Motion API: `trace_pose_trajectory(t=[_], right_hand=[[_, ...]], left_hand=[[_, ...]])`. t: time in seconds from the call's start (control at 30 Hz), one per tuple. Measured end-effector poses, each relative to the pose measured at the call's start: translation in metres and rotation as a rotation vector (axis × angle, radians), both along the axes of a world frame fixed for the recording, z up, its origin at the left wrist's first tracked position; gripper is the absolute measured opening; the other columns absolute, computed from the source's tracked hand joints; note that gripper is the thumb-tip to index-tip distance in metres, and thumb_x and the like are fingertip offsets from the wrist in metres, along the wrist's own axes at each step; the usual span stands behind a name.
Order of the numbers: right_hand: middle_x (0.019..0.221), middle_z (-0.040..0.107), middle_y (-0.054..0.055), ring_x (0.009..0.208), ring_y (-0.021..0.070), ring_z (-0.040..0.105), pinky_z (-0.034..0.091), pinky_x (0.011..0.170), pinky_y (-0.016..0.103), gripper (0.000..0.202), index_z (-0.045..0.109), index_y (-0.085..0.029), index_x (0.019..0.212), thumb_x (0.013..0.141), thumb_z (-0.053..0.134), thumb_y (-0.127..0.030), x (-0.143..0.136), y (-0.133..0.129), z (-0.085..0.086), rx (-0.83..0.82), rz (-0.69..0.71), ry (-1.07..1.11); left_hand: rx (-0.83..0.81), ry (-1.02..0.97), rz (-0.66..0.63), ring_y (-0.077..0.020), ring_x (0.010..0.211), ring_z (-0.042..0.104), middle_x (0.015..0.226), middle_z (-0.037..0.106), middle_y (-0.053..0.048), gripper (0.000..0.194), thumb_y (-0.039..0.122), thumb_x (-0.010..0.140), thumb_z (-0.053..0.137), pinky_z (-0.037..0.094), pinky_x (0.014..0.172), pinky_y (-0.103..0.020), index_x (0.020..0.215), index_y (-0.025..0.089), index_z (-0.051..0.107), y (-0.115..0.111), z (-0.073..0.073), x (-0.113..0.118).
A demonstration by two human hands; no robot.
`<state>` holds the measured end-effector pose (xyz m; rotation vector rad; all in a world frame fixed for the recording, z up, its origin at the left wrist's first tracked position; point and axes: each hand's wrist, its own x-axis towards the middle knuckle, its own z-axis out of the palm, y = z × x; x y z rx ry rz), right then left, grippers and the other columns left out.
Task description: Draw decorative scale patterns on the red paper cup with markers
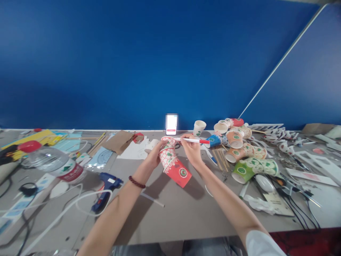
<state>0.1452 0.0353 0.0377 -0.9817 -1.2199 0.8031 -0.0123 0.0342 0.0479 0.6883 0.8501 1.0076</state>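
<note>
My left hand (156, 155) is closed around the left side of a bent chain of joined paper cups (172, 163), patterned in white and red with a solid red end toward me. My right hand (191, 149) is closed on a red-and-white marker pen (195, 141). The pen's tip end points left at the upper cup; whether it touches the cup I cannot tell. Behind the cups a lit phone (172, 124) stands upright against the blue wall. A single white paper cup (199, 128) stands beyond my right hand.
Several joined cup chains, including a green one (242, 171) and a blue one (214, 140), lie at the right by wooden sticks (220, 159). At left are a blue glue gun (107, 190), a large plastic bottle (57, 163), a power strip (26, 204) and loose cables. Brown cardboard (119, 141) lies behind.
</note>
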Motion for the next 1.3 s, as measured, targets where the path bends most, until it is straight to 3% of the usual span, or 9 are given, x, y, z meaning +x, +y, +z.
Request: trace_pose_trajectory(t=[1.3], right_hand=[[0.074,0.062,0.0,0.072,0.0172,0.063,0.052,0.064,0.029,0.017,0.058,-0.021,0.08,0.076,0.06,-0.038,-0.0011,0.0008,-0.0017,0.003,0.006,0.016]], left_hand=[[0.002,0.008,0.004,-0.0208,0.073,0.067,0.086,0.072,-0.013,0.029,0.032,0.075,0.062,0.053,0.07,-0.029,0.091,0.009,0.069,-0.0017,0.0051,-0.0003]])
